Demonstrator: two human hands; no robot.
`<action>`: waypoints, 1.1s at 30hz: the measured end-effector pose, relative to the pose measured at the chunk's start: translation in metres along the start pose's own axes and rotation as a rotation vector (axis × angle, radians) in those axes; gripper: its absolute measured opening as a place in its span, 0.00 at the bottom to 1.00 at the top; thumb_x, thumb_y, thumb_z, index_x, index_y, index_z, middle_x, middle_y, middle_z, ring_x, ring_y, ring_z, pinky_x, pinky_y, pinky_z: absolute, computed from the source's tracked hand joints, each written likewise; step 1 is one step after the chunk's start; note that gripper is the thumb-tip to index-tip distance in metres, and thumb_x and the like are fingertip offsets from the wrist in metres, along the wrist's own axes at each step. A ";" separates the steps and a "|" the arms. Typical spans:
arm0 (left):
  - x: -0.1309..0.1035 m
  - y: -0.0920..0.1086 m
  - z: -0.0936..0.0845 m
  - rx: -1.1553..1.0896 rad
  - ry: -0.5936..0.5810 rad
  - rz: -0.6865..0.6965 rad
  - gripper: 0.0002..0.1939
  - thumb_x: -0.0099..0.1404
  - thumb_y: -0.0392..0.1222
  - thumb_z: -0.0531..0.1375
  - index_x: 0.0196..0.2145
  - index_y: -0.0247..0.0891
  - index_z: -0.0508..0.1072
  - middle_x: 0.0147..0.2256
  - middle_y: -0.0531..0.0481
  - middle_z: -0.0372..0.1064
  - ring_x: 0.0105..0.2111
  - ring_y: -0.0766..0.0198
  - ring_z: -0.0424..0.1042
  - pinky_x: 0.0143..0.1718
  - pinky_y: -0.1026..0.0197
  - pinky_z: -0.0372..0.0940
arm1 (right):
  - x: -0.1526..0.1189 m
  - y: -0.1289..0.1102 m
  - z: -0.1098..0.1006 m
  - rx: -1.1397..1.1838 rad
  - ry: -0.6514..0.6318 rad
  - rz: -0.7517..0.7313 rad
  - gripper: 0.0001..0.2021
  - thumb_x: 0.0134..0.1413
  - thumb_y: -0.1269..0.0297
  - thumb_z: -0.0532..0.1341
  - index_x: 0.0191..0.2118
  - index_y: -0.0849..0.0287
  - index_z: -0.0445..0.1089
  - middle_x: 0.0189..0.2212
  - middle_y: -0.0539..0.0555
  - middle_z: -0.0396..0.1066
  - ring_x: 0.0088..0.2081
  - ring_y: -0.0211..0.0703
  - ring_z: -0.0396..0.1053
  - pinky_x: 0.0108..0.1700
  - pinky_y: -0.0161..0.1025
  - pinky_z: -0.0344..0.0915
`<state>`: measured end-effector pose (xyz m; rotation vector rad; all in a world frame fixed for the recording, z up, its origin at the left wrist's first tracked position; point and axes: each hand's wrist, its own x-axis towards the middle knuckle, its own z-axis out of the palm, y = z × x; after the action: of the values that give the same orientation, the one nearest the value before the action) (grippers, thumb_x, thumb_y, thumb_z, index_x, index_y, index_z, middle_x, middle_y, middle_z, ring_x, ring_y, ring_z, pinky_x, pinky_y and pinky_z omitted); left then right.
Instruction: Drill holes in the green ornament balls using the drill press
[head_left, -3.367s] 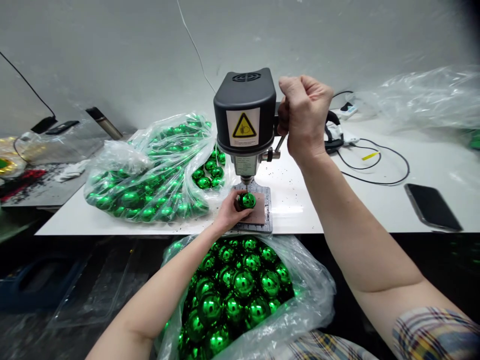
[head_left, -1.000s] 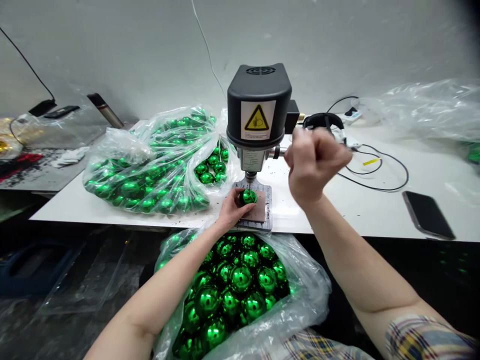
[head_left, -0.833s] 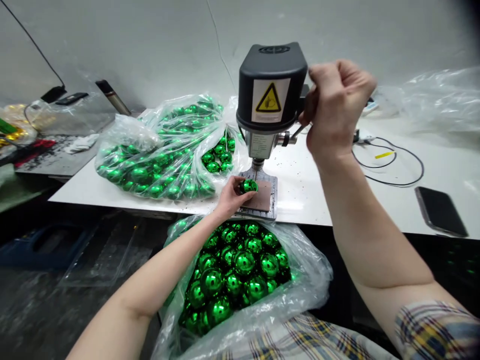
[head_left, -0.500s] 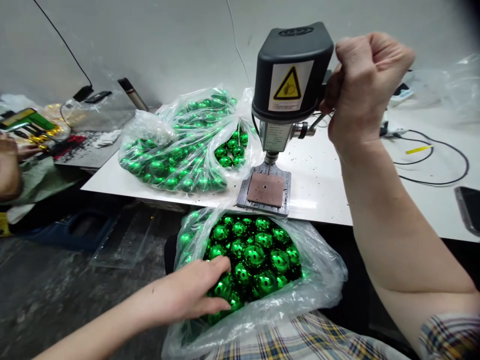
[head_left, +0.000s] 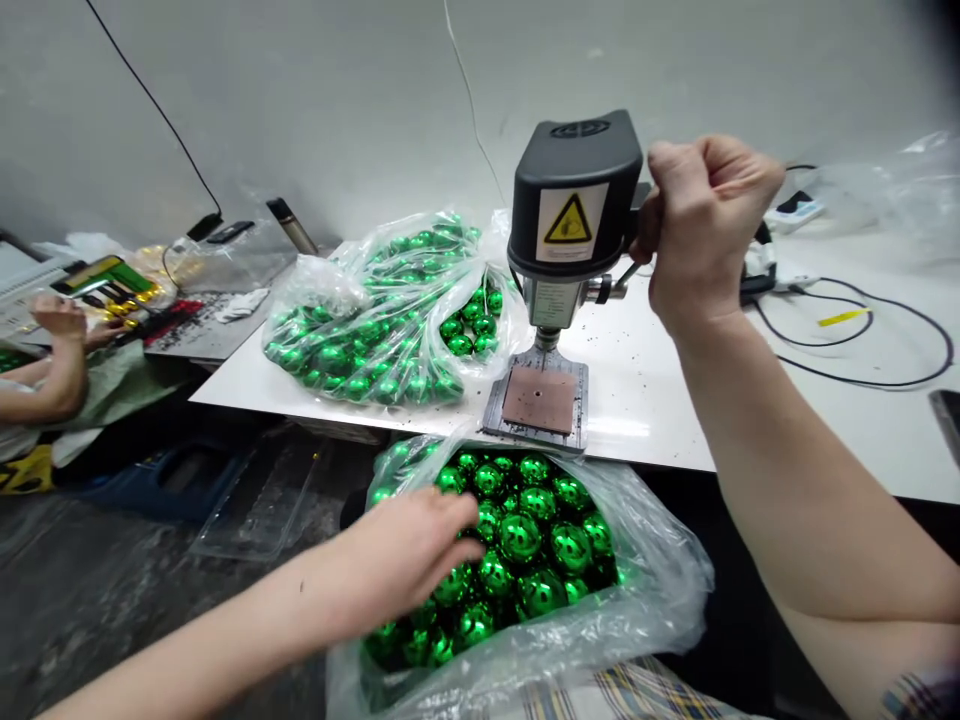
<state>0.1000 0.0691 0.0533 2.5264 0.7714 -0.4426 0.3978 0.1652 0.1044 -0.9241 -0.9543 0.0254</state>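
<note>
A small bench drill press point(head_left: 576, 200) with a dark grey motor cover and warning label stands at the table's front edge. My right hand point(head_left: 701, 230) is closed around its feed lever point(head_left: 634, 270) at the right side. Beneath the bit, a brown square plate point(head_left: 541, 398) with a hole lies on the metal base point(head_left: 495, 415). My left hand point(head_left: 420, 540), slightly blurred, is curled over shiny green balls point(head_left: 519, 540) in an open clear plastic bag point(head_left: 660, 590) at my lap. Its thumb and forefinger draw together; whatever lies inside the curled fingers is hidden.
A second clear bag point(head_left: 360, 320) full of green balls lies on the white table point(head_left: 247, 375). Black cables point(head_left: 862, 375) and a phone edge are on the right. At left, a co-worker's arm point(head_left: 52, 380) is beside gold pieces; a clear plastic tray point(head_left: 255, 510) lies below.
My left hand has lifted a little from the balls, its thumb and forefinger drawn closer. My right hand stays on the lever. The camera view has tilted up and shifted left.
</note>
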 end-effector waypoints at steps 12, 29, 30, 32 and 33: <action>0.240 -0.137 -0.050 -0.122 0.401 -0.467 0.21 0.48 0.27 0.64 0.42 0.32 0.75 0.45 0.34 0.69 0.44 0.44 0.72 0.48 0.49 0.64 | -0.005 -0.001 -0.005 0.018 -0.046 0.004 0.23 0.56 0.73 0.61 0.16 0.57 0.50 0.13 0.43 0.48 0.15 0.28 0.48 0.15 0.31 0.42; 0.128 -0.090 -0.033 -1.578 0.531 -0.055 0.30 0.51 0.40 0.71 0.51 0.40 0.67 0.36 0.51 0.73 0.31 0.66 0.73 0.35 0.62 0.67 | -0.006 0.000 -0.007 -0.025 -0.070 -0.027 0.25 0.59 0.61 0.64 0.17 0.56 0.51 0.15 0.47 0.49 0.18 0.34 0.51 0.19 0.36 0.50; 0.128 -0.088 -0.032 -1.642 0.507 -0.050 0.28 0.50 0.38 0.71 0.49 0.40 0.68 0.37 0.50 0.74 0.33 0.64 0.74 0.36 0.60 0.68 | -0.006 -0.001 -0.006 -0.033 -0.065 -0.024 0.26 0.59 0.61 0.64 0.17 0.55 0.50 0.15 0.46 0.48 0.18 0.34 0.50 0.19 0.36 0.50; 0.131 -0.087 -0.028 -1.739 0.460 -0.073 0.23 0.51 0.39 0.69 0.44 0.37 0.69 0.38 0.47 0.75 0.35 0.62 0.74 0.38 0.58 0.69 | -0.006 -0.001 -0.006 -0.043 -0.061 -0.017 0.26 0.59 0.60 0.64 0.17 0.55 0.49 0.15 0.46 0.47 0.19 0.34 0.49 0.19 0.36 0.50; 0.134 -0.087 -0.025 -1.766 0.435 -0.098 0.21 0.52 0.40 0.69 0.43 0.36 0.70 0.38 0.46 0.75 0.35 0.62 0.74 0.37 0.58 0.69 | -0.006 -0.002 -0.005 -0.047 -0.059 -0.016 0.27 0.59 0.60 0.64 0.17 0.55 0.49 0.16 0.46 0.47 0.19 0.34 0.49 0.20 0.36 0.50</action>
<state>0.1591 0.2057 -0.0112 0.8751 0.8144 0.6034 0.3974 0.1586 0.1004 -0.9633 -1.0207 0.0168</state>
